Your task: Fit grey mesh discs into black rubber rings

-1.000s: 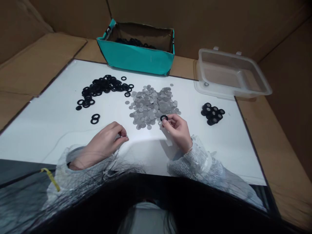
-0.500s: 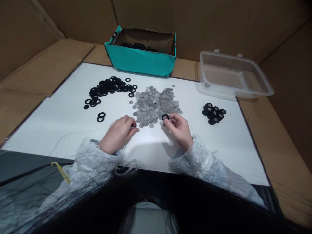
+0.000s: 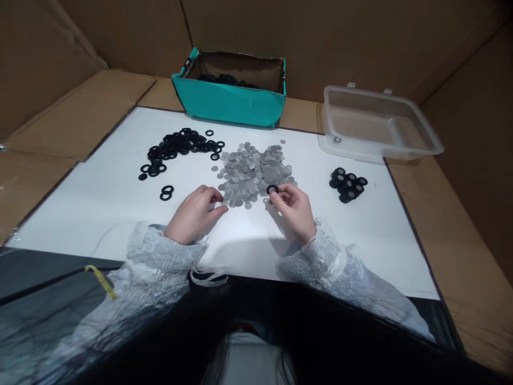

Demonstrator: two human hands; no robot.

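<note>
A black ring [image 3: 272, 190] is pinched between the thumb and fingers of my right hand [image 3: 294, 208], just above the near right edge of a heap of thin grey discs [image 3: 250, 174]. At the heap's near left edge is my left hand [image 3: 196, 211], its thumb and index finger apart, with a grey disc [image 3: 225, 203] by the fingertips. I cannot make out whether they touch it. Two loose black rings [image 3: 166, 193] lie left of that hand, overlapping. Farther back on the left spreads a pile of black rings [image 3: 176, 144].
On the right stands a cluster of black rings with grey centres [image 3: 348, 184]. Behind it sits a clear plastic container [image 3: 380, 144]. A teal box [image 3: 232, 104] holding black pieces stands at the back of the white board [image 3: 360, 246]. Cardboard walls [image 3: 340, 43] surround the area.
The thumb and index finger of my left hand have parted a little at the heap's edge. My right hand still holds the black ring in nearly the same place. The view has shifted slightly.
</note>
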